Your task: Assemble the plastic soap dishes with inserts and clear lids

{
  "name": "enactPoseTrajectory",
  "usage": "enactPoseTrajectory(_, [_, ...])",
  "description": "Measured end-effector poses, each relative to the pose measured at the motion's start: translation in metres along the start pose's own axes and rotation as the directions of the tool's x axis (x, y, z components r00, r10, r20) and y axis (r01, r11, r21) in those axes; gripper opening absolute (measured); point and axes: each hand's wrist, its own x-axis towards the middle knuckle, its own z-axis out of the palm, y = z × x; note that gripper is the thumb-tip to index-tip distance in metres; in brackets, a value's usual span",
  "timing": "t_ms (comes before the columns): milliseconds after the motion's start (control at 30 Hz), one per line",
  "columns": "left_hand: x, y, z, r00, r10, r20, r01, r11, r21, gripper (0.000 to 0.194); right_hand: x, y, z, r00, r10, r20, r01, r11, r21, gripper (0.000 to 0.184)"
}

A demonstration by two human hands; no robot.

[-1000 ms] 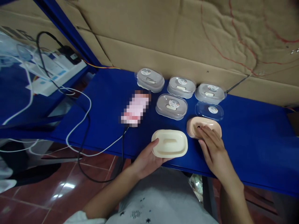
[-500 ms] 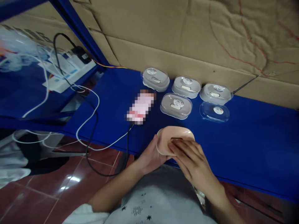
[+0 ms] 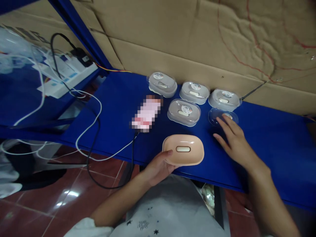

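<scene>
My left hand grips the left end of a peach oval plastic box, its thumb on the rim and its fingers underneath. A white pill-shaped piece sits in the slot at the middle of the box top. Over at the right, my right hand has its fingers spread, the tips over a clear oval plastic lid with a round sticker. Whether the fingertips touch the lid I cannot tell. Behind it stands a greyish oval box under a clear lid.
More lidded boxes stand nearby: one in front and two along the cardboard wall. A blurred-out phone lies left on the blue table, cables trailing off. A power strip is at far left.
My right hand has left the top of the peach box and moved right to the clear lid. The white piece in the slot now shows. My left hand still holds the box.
</scene>
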Motion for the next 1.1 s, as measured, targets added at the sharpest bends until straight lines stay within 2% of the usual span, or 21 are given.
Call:
enactPoseTrajectory(67, [0.000,-0.001,-0.002,1.000,0.004,0.005,-0.004,1.000,-0.016,0.069,0.011,0.029,0.000,0.998,0.008,0.062,-0.003,0.997,-0.072,0.066])
enactPoseTrajectory(133, [0.000,-0.002,-0.004,1.000,0.000,0.015,0.001,0.999,-0.035,0.060,0.017,0.043,0.002,0.996,-0.024,0.090,0.031,0.997,-0.075,0.062])
enactPoseTrajectory(267, [0.001,-0.003,-0.009,0.997,-0.021,0.072,0.027,0.997,-0.075,0.043,0.014,0.043,0.008,0.998,-0.052,0.031,0.053,0.998,-0.025,0.062])
enactPoseTrajectory(400, [0.002,-0.002,-0.013,0.995,-0.071,0.066,0.077,0.993,-0.094,0.046,0.007,0.050,0.016,1.000,0.006,0.019,-0.005,0.998,-0.062,0.077])
enactPoseTrajectory(533, [0.002,-0.001,-0.013,0.993,-0.110,0.039,0.113,0.990,-0.085,0.047,0.005,0.060,0.012,0.997,0.007,0.073,-0.004,0.999,-0.045,0.078])
enactPoseTrajectory(700, [0.002,0.001,-0.010,0.993,-0.120,0.013,0.121,0.989,-0.089,0.048,-0.001,0.052,0.000,0.996,-0.006,0.093,0.011,0.998,-0.056,0.077])
enactPoseTrajectory(833, [0.002,0.001,-0.009,0.993,-0.120,-0.001,0.120,0.988,-0.095,0.047,-0.005,0.040,0.007,0.998,0.007,0.058,-0.003,0.998,-0.069,0.085])
enactPoseTrajectory(1000, [0.001,0.002,-0.008,0.992,-0.130,-0.004,0.128,0.986,-0.111,0.044,-0.001,0.041,0.008,0.988,-0.019,0.151,0.015,1.000,0.027,0.089])
enactPoseTrajectory(1100, [0.002,0.002,-0.008,0.992,-0.129,0.000,0.128,0.985,-0.119,0.042,0.002,0.034,-0.002,0.994,0.028,0.102,-0.040,0.993,0.111,0.089])
